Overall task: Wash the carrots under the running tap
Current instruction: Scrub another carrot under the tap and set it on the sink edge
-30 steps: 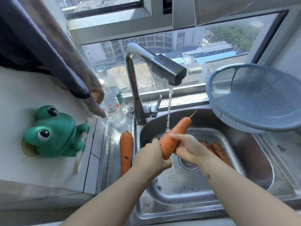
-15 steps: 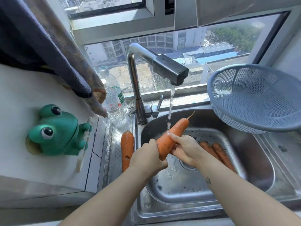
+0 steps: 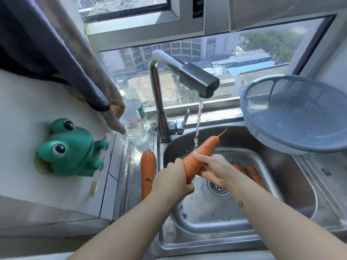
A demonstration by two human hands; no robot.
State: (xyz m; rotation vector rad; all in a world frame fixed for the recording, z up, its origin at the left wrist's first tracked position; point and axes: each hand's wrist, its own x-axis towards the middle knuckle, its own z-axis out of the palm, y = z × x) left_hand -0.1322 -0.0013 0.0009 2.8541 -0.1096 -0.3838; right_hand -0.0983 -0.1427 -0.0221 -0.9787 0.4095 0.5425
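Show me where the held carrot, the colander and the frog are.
held carrot [image 3: 206, 148]: head view, mid-body, just above the hands.
colander [image 3: 293, 113]: head view, inner mesh wall.
frog [image 3: 75, 147]: head view, green body behind the eyes.

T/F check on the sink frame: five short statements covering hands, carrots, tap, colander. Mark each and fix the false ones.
1. The left hand and right hand both grip the held carrot. True.
2. The tap is off. False: water falls from its spout onto the held carrot.
3. A second carrot lies on the ledge left of the sink basin. True.
4. The blue colander holds carrots. False: none show in it; the other carrots lie on the floor of the sink basin.
5. The green frog sits right of the sink. False: it is on the left.
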